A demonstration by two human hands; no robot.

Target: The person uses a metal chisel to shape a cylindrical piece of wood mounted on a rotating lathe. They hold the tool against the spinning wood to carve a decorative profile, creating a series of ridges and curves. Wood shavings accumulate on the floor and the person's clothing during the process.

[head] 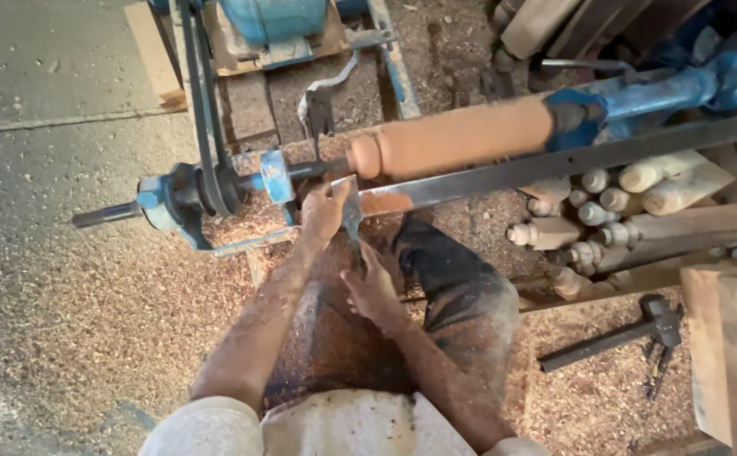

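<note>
Seen from above, a wood lathe (pixel 216 190) stands low over a floor (pixel 56 279) of grey concrete thickly strewn with reddish sawdust. Left hand (pixel 324 211): raised to the long flat tool rest (pixel 554 160), fingers curled over the blade end of a chisel (pixel 352 215), pressing it against the bar. Right hand (pixel 372 287): lower down, fingers wrapped tight round the handle of the same chisel; the handle itself is mostly hidden in the grip. Workpiece: a round, pale-brown wooden spindle (pixel 461 135) mounted lengthwise in the lathe, just beyond the rest, with a small rounded knob at its left end close to the chisel tip. Whether the tip touches the wood cannot be told. A dark drive belt (pixel 202 101) runs from the pulley at the lathe's left end up to a blue motor (pixel 271 19) at the top edge. To the right, beneath the rest, lies a heap of turned wooden legs (pixel 622 207), pale and knobbed. A hammer (pixel 617 338) rests on the sawdust at lower right, near a plank (pixel 736 355). Sawdust also coats both forearms and the dark trousers.
</note>
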